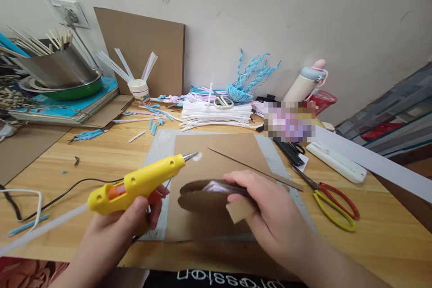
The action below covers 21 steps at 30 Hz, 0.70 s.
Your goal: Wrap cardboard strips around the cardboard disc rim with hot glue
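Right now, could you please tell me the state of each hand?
Left hand: closed around the yellow glue gun.
Right hand: closed on the rounded brown cardboard, gripping it between thumb and fingers.

glue gun [145, 181]: 1 | cardboard discs [204, 202]: seemingly 2, partly hidden | red-and-yellow scissors [316, 186]: 1 | bottle [300, 87]: 1

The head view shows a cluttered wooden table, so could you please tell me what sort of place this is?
Probably a craft workspace: the left hand holds a yellow glue gun, the right hand holds cut cardboard, and scissors lie on the table.
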Each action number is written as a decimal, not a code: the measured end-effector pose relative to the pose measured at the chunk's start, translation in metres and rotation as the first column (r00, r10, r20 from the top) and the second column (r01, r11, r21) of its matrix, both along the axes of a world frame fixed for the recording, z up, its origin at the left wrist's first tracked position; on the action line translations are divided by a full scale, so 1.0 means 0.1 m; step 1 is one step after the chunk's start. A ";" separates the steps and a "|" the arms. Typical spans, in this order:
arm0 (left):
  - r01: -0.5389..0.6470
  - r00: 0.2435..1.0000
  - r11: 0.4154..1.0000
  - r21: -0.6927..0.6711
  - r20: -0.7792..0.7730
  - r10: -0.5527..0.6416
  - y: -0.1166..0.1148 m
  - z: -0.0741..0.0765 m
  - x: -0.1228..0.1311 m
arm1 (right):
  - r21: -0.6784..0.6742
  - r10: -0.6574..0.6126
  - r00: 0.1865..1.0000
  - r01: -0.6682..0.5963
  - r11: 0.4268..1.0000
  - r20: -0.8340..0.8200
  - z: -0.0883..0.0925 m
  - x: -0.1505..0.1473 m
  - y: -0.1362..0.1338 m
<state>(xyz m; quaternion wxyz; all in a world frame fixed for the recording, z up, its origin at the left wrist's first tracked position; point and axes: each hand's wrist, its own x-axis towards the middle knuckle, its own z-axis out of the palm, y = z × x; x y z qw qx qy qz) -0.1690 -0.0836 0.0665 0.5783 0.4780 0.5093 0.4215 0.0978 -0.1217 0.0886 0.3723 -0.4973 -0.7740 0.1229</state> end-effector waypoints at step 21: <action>0.102 0.986 0.995 -0.003 0.131 -0.101 0.00 -0.17 0.17 | -0.575 -0.271 0.712 -0.223 0.787 -0.648 0.01 -0.22 0.45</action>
